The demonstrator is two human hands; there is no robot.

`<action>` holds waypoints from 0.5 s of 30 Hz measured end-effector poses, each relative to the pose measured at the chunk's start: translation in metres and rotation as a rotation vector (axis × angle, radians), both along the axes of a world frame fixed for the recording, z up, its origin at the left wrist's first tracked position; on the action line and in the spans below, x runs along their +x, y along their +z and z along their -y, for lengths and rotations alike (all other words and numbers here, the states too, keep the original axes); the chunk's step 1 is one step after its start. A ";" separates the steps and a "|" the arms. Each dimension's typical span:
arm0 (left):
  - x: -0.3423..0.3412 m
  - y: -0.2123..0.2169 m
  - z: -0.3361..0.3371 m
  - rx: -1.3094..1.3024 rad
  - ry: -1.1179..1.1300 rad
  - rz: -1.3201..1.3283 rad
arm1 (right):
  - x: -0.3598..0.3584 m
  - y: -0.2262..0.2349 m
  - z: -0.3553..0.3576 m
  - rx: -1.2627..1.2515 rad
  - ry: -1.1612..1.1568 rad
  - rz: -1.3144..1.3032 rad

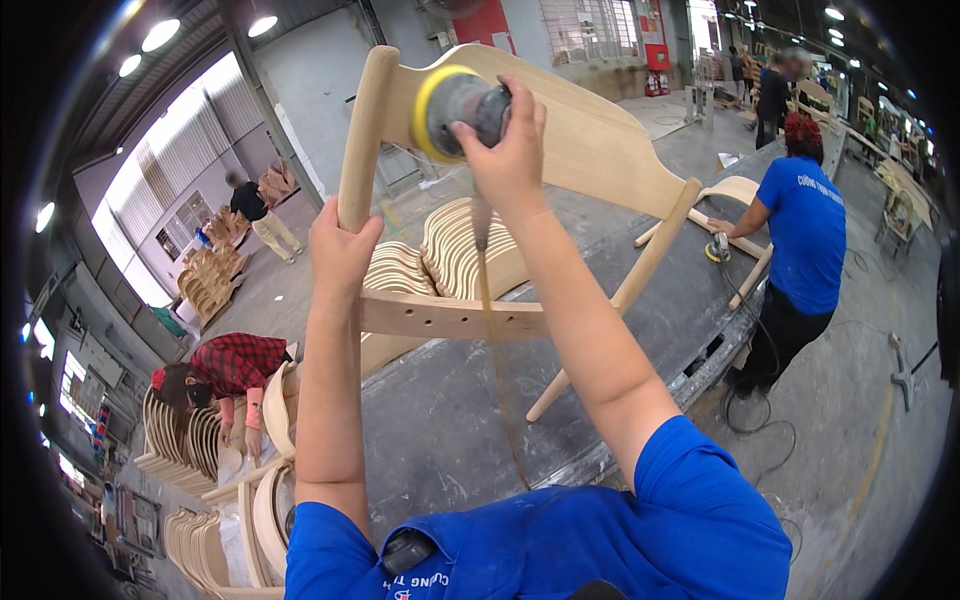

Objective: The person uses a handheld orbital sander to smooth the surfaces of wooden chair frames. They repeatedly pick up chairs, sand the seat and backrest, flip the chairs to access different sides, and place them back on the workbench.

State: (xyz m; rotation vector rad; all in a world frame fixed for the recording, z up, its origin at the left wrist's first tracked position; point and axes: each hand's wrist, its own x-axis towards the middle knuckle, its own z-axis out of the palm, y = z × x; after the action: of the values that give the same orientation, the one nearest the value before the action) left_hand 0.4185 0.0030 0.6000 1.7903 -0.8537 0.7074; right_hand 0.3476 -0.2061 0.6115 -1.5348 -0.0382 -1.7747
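Note:
A pale wooden chair frame point(590, 135) is tilted up in front of me, with a broad curved back panel, round posts and a rail with several drilled holes. My left hand point(342, 245) is wrapped round the lower part of its left post. In my right hand point(508, 150) is a round orbital sander point(470, 112) with a yellow-edged pad. The pad is turned toward the left post and the left end of the back panel; I cannot tell whether it touches the wood. A blurred hose point(487, 300) hangs from the sander between my forearms.
Under the chair is a dark worktable point(430, 430), with stacked curved wooden pieces point(465, 245) beyond. At right, a co-worker in blue point(805, 230) bends over another chair part beside a sander point(717, 248). At left, a person in a checked shirt point(240, 370) handles curved parts. Cables point(765, 425) trail across the floor.

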 end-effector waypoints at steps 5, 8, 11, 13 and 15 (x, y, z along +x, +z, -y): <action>-0.007 0.003 0.003 0.015 0.010 0.006 | -0.009 0.007 -0.021 -0.037 0.063 0.090; -0.008 0.003 0.002 0.019 0.029 0.008 | -0.009 0.007 -0.023 -0.063 0.059 0.098; -0.006 0.001 0.002 0.023 0.031 0.020 | -0.007 0.009 -0.020 -0.085 -0.005 0.144; -0.005 0.000 0.002 0.019 0.030 0.022 | -0.007 0.011 -0.017 -0.048 -0.030 0.121; -0.004 -0.001 0.002 0.014 0.039 0.020 | -0.008 0.015 -0.015 -0.030 -0.031 0.131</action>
State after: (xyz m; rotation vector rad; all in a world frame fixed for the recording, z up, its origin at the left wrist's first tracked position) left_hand 0.4149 0.0007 0.5992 1.8197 -0.8414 0.7473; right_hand 0.3395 -0.1912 0.6260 -1.4448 -0.1066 -1.9050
